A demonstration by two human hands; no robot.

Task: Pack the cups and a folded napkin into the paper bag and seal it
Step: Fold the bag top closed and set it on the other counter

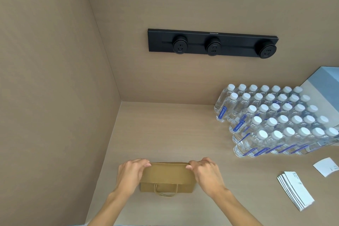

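Brown paper bag (pixel 166 177) stands on the counter (pixel 174 130) near me, top folded over, my left hand (pixel 129 175) and right hand (pixel 206 172) pinching the fold's ends, so I judge sealing underway; next, crease it flat.

two hands (pixel 131 174), one bag (pixel 166 176), three sockets (pixel 213 48) are showing; bottles (pixel 275 121) too many to count.

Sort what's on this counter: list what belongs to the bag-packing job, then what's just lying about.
Job:
- paper bag, top folded over
- left hand and right hand, pinching the fold's ends

Lying about:
- water bottles
- stack of white packets
- white card
- black socket strip on the wall
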